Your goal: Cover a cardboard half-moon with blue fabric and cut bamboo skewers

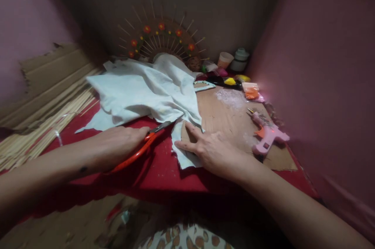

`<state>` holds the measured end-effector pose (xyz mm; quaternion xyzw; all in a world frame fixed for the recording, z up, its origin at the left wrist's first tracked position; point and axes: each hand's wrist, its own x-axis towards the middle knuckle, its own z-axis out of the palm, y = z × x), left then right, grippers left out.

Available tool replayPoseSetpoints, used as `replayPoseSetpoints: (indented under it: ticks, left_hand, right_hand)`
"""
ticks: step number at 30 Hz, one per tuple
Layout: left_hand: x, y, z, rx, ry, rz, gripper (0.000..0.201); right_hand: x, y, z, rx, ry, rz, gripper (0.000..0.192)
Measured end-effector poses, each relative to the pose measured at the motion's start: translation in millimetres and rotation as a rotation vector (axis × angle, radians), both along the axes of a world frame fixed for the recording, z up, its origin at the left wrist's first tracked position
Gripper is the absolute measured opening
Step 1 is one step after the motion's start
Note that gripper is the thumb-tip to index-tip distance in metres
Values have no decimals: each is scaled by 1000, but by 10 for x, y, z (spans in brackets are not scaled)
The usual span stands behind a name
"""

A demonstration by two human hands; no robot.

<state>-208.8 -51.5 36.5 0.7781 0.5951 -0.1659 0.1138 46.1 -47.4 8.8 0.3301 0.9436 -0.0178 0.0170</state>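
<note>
My left hand [129, 139] grips a pair of scissors [143, 148] with orange handles. Its metal blades reach into a pale blue-white cloth [146, 93], at the crease near the cardboard piece. My right hand [213, 149] lies with index and middle fingers spread, pressing a small brown cardboard piece [188, 134] onto a lower flap of the same cloth. The rest of the cloth spreads in folds to the back left. How far the blades are apart is hard to make out.
A pink glue gun [268, 136] rests on a cardboard sheet [222, 112] at right. Bamboo sticks [55, 124] lie left on the red tablecloth [158, 176]. Behind stand a flower-decorated half-round fan of sticks [161, 32], a cup [225, 60] and a lidded jar [240, 60].
</note>
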Motion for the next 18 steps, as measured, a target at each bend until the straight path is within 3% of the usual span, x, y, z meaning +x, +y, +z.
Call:
replayPoseSetpoints:
  ticks: [4, 11, 18]
  left_hand:
    - [-57, 88, 80, -86, 44, 14, 41]
    - [-316, 343, 236, -252, -157, 83, 52]
    - [-331, 502, 357, -411, -347, -53, 53]
  right_hand:
    - [3, 1, 10, 3, -13, -2, 53]
    - [8, -13, 8, 28, -2, -1, 50]
    - [7, -16, 4, 38, 14, -1, 46]
